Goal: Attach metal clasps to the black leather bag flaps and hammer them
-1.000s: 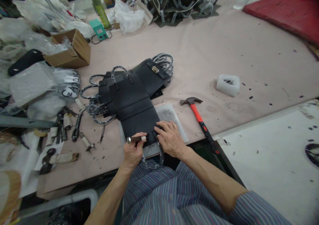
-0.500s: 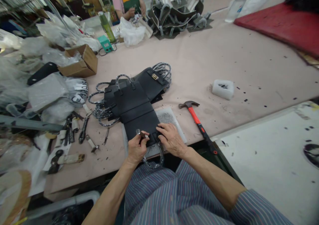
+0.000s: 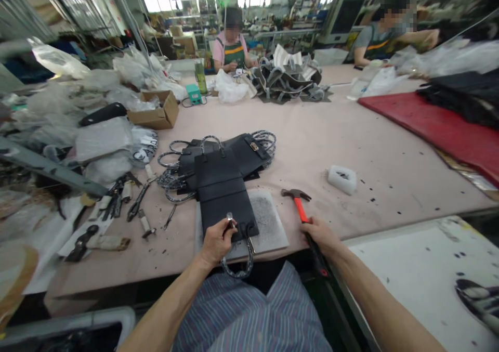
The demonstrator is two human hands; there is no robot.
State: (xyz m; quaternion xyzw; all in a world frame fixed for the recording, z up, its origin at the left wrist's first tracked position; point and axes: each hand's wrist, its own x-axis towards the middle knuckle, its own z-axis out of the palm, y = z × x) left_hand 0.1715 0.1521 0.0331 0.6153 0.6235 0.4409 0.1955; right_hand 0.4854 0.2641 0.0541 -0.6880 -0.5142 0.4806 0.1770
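Note:
My left hand [image 3: 217, 242] is closed around a short metal punch [image 3: 230, 218], held upright over the near end of a black leather bag piece [image 3: 224, 204]. A patterned rope handle [image 3: 238, 274] loops from that end toward me. Under the piece lies a pale flat slab [image 3: 271, 219] with dark specks. To the right, my right hand [image 3: 320, 233] grips the handle of a claw hammer [image 3: 300, 206] with a red and black grip; its head rests on the table. The punch tip is hidden by my fingers.
More black bag pieces [image 3: 249, 154] with rope handles lie behind. Hand tools [image 3: 136, 202] are scattered left, near a cardboard box [image 3: 156, 114]. A white block [image 3: 342, 179] and a red board [image 3: 436, 126] are at right. Co-workers [image 3: 233, 45] sit across the table.
My right hand has left the bag piece and taken hold of the hammer's handle. My left hand still holds the punch. The view has tilted up, showing more of the room.

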